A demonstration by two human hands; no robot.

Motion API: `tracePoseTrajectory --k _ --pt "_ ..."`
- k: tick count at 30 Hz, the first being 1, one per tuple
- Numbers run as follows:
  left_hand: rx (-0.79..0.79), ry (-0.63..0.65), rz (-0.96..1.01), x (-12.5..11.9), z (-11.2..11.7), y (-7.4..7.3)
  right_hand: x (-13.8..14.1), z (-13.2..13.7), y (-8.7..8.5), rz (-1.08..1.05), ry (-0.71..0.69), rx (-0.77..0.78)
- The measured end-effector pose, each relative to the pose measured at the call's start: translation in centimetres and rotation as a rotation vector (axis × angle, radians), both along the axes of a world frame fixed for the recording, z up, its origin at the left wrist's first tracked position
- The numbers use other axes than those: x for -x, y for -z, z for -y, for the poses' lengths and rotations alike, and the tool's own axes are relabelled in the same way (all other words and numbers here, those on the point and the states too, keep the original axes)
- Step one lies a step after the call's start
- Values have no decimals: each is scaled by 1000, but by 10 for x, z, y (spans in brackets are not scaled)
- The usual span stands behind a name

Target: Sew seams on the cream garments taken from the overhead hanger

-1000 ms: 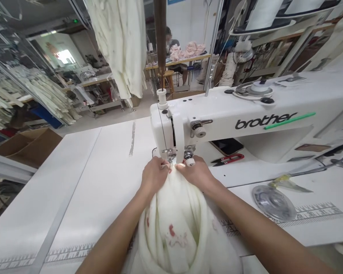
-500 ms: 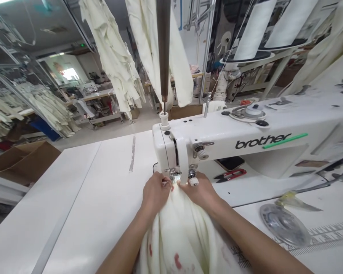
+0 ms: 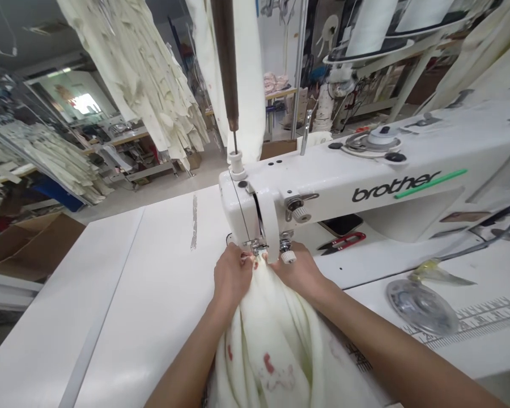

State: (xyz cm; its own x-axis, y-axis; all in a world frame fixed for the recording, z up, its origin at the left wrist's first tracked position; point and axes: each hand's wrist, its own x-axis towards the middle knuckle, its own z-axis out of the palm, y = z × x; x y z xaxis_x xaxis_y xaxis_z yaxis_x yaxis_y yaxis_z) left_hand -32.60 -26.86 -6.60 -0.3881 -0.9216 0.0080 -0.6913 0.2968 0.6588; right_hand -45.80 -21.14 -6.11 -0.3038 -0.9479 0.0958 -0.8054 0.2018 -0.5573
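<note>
- My left hand point(image 3: 233, 277) and right hand point(image 3: 297, 272) pinch bunched cream padded fabric point(image 3: 272, 345), their fingertips close together
- The fabric sits just before the steel presser foot point(image 3: 257, 247) on the white table point(image 3: 153, 283)
- Above: white Brother sewing machine point(image 3: 323, 198)
- Right: red-handled thread snips point(image 3: 342, 242)

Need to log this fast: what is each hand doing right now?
Left hand: closed, holding the cream fabric.
Right hand: closed, holding the same fabric.
</note>
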Motion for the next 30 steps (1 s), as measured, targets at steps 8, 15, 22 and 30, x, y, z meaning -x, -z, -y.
tracePoseTrajectory --k 8,15,22,30 --pt "95 -5 15 2 2 3 0 4 9 -107 26 -30" --pt "96 -12 29 0 3 6 -2 8 17 -136 50 -3" --pt "95 29 22 -5 3 5 6 -9 12 0 -23 157" --pt "79 39 8 -4 5 7 14 -14 10 166 -97 210"
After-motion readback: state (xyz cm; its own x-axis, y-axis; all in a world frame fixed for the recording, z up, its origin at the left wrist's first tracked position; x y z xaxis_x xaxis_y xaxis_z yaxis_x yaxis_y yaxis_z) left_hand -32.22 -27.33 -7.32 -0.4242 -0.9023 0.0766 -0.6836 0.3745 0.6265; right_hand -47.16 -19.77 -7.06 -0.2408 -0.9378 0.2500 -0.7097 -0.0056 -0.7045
